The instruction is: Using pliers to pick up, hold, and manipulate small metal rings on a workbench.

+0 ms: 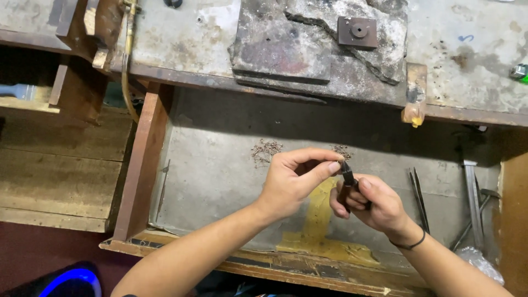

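Both hands (297,179) (371,206) on pliers (346,179), mid-drawer (209,165).

no packages, labels, signs, screens

Both forearms reach in from below, hands meeting. Left hand (294,179) thumb and index finger pinched toward right hand (368,203), which is curled in a fist just beside, wrist bent.

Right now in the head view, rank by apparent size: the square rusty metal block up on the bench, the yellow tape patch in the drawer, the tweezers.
1. Yellow tape patch on the drawer floor, largest.
2. Square rusty metal block with a centre hole.
3. Thin dark metal tweezers, long but very slim, smallest in area. The block sits farther from the camera, so its rank over the tweezers is unsure.
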